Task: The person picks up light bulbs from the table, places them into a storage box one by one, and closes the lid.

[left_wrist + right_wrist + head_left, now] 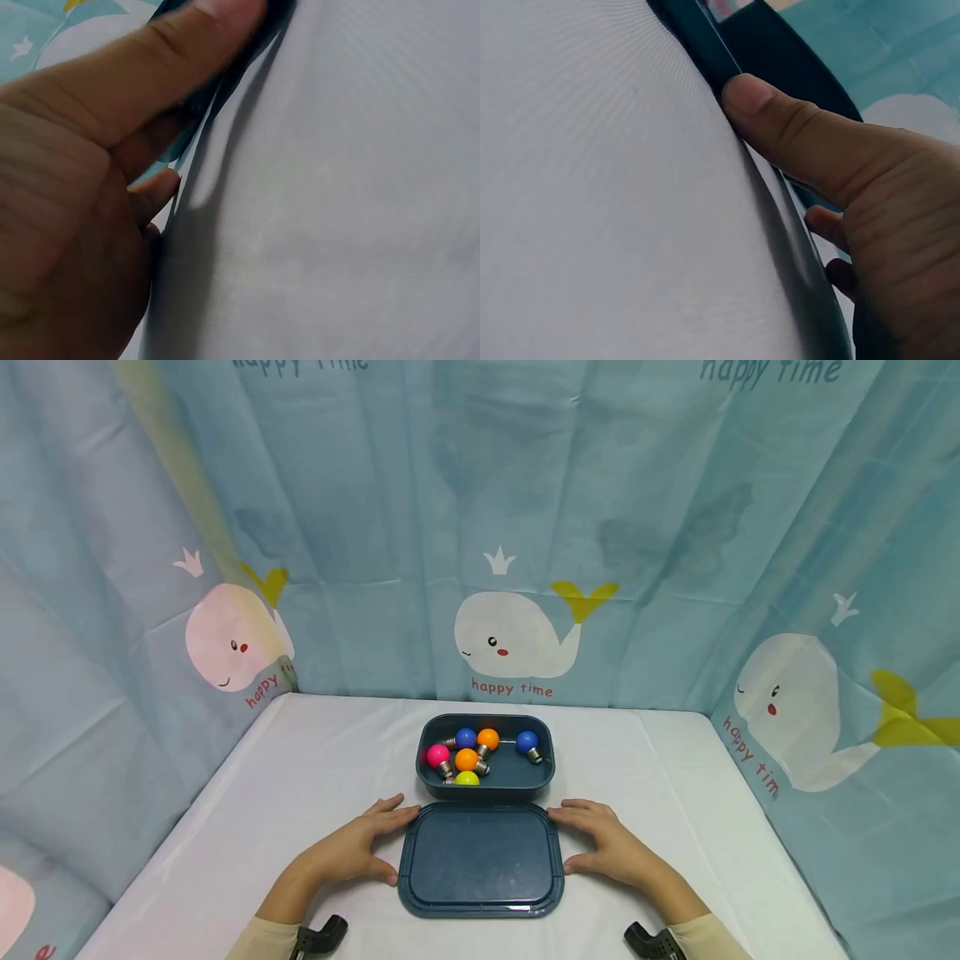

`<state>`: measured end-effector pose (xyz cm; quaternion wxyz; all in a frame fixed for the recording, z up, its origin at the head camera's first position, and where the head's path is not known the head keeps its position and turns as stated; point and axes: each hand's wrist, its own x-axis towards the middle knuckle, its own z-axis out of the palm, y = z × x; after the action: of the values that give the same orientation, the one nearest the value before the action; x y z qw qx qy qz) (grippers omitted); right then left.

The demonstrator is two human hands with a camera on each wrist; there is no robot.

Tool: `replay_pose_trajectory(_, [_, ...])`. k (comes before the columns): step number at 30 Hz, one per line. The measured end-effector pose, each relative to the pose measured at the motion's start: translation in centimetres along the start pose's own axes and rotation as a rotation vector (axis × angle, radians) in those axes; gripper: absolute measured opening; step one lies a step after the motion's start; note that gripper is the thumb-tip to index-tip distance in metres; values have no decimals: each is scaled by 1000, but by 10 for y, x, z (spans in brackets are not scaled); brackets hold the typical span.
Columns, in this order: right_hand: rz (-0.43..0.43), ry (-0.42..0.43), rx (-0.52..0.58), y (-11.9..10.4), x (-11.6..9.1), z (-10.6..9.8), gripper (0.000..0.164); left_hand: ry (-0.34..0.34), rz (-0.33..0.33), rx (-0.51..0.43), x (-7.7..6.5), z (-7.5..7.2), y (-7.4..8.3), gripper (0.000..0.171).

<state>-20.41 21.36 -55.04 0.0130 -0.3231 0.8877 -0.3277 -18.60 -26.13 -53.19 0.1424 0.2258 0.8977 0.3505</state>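
A dark blue lid (481, 860) lies in front of the box in the head view, its near edge toward me. My left hand (352, 847) is at its left side, index finger by the far corner and thumb by the side edge. Mirroring it, my right hand (611, 843) has fingers at the far right corner and its thumb at the right edge. Both hands have fairly straight, spread fingers. In the wrist views the left thumb (150, 79) and right thumb (802, 127) lie against a dark edge. Whether the fingers reach under the lid is hidden.
Just beyond the lid stands a dark blue box (517, 795) holding several small coloured light bulbs, among them a pink bulb (438, 756), a yellow bulb (467, 778) and a blue bulb (527, 742). A white cloth (637, 760) covers the table; whale-print curtains (360, 627) surround it.
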Motion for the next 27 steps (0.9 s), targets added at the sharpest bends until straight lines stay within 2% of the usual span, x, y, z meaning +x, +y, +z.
replay_pose_trajectory(2, [-13,8,18,1,0,0,81,5,-1,-27,-1,0,-1,106])
replay_pose_trajectory(10, [9,22,303,4,-2,-4,75,-17,48,-115,-1,-1,-7,96])
replay_pose_trajectory(17, [-11,54,392,4,-2,-5,62,-6,113,-191,1,-3,-8,82])
replay_pose_trajectory(23, [-15,90,435,6,-2,-5,50,-27,138,-377,2,-2,-6,67])
replay_pose_trajectory(27, [-32,119,453,5,-2,-6,45,-12,169,-455,4,-1,-4,55])
